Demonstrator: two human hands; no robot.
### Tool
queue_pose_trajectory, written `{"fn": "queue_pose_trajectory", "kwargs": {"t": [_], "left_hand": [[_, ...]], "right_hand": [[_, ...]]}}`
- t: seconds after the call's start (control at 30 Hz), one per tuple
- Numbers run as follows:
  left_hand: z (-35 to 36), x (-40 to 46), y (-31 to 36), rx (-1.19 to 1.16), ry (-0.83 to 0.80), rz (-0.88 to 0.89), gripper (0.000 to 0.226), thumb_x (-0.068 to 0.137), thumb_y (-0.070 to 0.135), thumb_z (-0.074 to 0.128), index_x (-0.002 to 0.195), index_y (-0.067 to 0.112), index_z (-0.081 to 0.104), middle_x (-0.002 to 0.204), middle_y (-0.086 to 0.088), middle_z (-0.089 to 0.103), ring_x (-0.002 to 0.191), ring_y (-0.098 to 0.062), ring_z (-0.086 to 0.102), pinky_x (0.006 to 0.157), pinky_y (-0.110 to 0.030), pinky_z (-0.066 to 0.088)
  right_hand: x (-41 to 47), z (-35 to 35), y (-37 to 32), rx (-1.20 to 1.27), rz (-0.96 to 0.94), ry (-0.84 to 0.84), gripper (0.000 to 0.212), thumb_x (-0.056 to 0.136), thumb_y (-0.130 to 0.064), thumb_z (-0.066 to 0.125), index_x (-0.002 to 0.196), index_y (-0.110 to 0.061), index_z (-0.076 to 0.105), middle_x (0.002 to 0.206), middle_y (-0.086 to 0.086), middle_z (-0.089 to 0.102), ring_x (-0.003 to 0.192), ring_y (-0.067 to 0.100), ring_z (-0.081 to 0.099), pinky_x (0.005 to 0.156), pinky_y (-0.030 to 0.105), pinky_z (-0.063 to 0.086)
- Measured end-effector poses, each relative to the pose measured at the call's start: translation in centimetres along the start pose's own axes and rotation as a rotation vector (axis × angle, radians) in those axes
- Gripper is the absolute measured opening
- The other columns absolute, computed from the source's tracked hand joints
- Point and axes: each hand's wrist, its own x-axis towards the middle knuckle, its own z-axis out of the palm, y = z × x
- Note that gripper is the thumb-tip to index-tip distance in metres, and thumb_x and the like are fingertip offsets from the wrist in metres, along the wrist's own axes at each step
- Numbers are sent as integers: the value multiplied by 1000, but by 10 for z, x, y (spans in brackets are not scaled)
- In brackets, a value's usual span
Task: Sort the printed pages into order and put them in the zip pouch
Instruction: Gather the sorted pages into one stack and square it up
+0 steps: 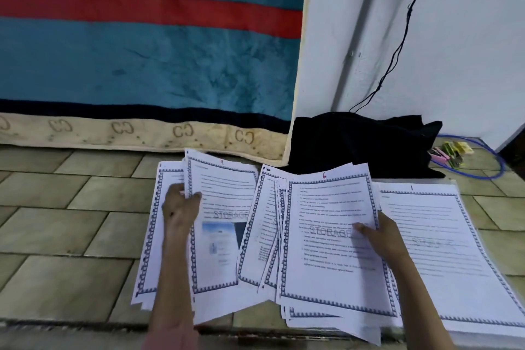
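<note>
We grip pg 9 (224, 207) w/ left fingers (196, 195); right fingers (362, 227) pinch pg 6 (329, 236) above floor (71, 221). Sheets look light, floppy, slippery; best pinched at edges.

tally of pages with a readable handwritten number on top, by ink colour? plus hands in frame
Red ink: 1, page 6, under the right hand
Dark ink: 2, page 9, held by the left hand, and page 1 at far right
Hands: 2
Total: 3 numbered pages, 2 hands; other sheets are overlapped, their numbers hidden.
</note>
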Motion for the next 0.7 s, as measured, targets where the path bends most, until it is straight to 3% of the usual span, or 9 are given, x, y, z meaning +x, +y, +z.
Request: {"fn": "queue_pose_trajectory", "kwargs": {"t": [0.07,0.13,0.2,0.27,0.37,0.43,0.5,0.6,0.7], "left_hand": [[-14,-1,16,-36,-11,62,32,85,9,64,115,2,57,113,-16,64,96,-29,63,87,-35,50],[-25,-8,33,-69,11,143,18,81,11,70,98,12,64,94,-5,66,78,-20,62,71,-24,48],[-29,-16,52,-115,62,214,19,79,15,73,96,14,67,88,0,65,73,-17,62,69,-22,47],[-24,-13,56,-106,74,238,27,82,17,69,107,9,63,98,-1,65,84,-19,62,76,-25,46],[-6,1,36,8,28,135,35,90,19,60,120,3,53,119,-15,61,108,-32,58,87,-32,42],[8,3,12,72,-2,106,34,92,21,55,119,-1,55,123,-22,59,114,-36,54,93,-34,40],[19,-1,-7,117,5,89,35,92,21,56,115,-5,58,121,-26,59,114,-39,54,93,-36,40],[29,-7,-22,40,82,27,37,88,13,61,118,-8,55,121,-28,59,111,-39,56,95,-38,42],[34,-9,-26,93,153,79,25,92,11,56,108,-8,60,107,-30,64,100,-41,61,81,-39,46]], "right_hand": [[1,1,2,-18,-12,7,31,83,-5,67,113,-2,62,111,17,67,104,30,63,94,39,46],[0,2,2,-31,-6,17,30,83,-4,67,112,1,62,112,19,67,105,32,62,93,37,45],[1,1,3,-35,0,20,29,83,-5,67,111,2,63,111,19,67,103,32,62,90,35,44],[1,1,3,-37,-3,15,29,83,-6,67,111,2,63,107,16,67,100,28,62,88,33,44],[2,-1,2,-47,-18,1,25,83,-7,68,107,-2,63,96,7,65,91,20,59,83,29,43],[3,-1,3,-54,-11,-7,8,84,-8,68,91,-9,63,81,-1,63,77,16,56,71,24,42],[4,-2,2,-60,-21,-4,15,84,-8,68,79,-18,57,69,-8,56,67,12,51,59,19,37],[5,-2,4,-69,-15,-14,13,83,-10,68,95,-10,63,83,1,63,82,18,58,75,25,41],[3,-4,3,-58,-7,-21,23,83,-8,68,105,-4,65,94,9,67,91,21,60,82,28,42]]}}
